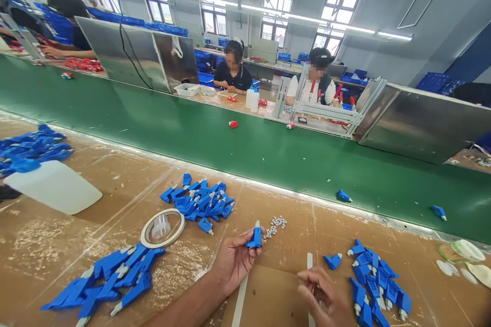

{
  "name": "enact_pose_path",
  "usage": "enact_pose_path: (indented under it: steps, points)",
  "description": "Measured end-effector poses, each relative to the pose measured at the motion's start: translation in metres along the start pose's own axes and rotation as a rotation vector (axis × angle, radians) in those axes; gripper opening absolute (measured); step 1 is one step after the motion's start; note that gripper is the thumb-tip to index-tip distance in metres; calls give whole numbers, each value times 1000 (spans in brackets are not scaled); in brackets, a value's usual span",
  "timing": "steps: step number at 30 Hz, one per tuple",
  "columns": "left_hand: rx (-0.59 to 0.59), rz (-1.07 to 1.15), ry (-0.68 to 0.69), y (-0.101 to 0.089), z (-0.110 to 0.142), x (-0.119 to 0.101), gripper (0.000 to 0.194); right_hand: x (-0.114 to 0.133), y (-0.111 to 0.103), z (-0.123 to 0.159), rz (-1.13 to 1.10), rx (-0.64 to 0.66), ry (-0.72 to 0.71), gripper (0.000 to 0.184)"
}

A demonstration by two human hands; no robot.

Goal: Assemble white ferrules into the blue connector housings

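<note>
My left hand (238, 260) is closed around a blue plastic part with a whitish tip (254, 236), holding it upright over the table. To its right, my right hand (322, 294) hovers low over a brown board (274, 291) with white tape strips; its fingers are half curled, thumb and forefinger apart, and no object shows between them. Just beyond the held part lies a small heap of little grey pieces (276, 226). A single blue part (332, 261) lies beside my right hand, close to a pile of similar parts (374, 278).
More blue parts lie in a far pile (199, 199) and a near-left pile (111, 276). A tape roll (163, 230) and a white bottle (57, 186) are on the left. Beyond the table runs a green conveyor belt (164, 127); co-workers sit on its far side.
</note>
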State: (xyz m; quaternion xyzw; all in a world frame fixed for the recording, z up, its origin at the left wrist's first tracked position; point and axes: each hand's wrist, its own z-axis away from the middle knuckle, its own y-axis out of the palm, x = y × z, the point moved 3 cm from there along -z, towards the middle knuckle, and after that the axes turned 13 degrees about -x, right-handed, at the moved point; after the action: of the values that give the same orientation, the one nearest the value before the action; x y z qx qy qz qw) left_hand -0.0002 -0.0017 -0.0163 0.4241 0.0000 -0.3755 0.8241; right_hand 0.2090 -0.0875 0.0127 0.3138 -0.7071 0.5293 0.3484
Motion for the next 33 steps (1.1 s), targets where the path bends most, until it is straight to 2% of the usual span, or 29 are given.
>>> enact_pose_path:
  steps: [2, 5, 8, 11, 19, 24, 29, 33]
  points:
    - [-53, 39, 28, 0, -3, -3, 16, 5, 4, -29, 125, -59, -23, 22]
    - [-80, 48, 34, 0, -7, -3, 16, 7, 21, -68, 221, -59, -96, 21]
    - [-21, 32, 52, 0, -9, -1, 17, 3, 35, -91, 253, -47, -132, 24]
    - [28, 8, 54, -1, -12, 3, 14, 0, 42, -101, 298, -25, -172, 26]
    - [19, -7, 28, 2, -12, 4, 10, 2, 52, -109, 441, 98, -207, 20]
    - [52, -12, 45, 4, -10, 5, 9, 12, 50, -107, 389, 143, -147, 11]
    - [59, -40, 48, 3, -13, 11, 12, 6, 39, -87, 158, 223, 19, 10]
    - [100, -71, 67, -2, -14, 17, 18, -10, 30, -62, -143, 289, 258, 32]
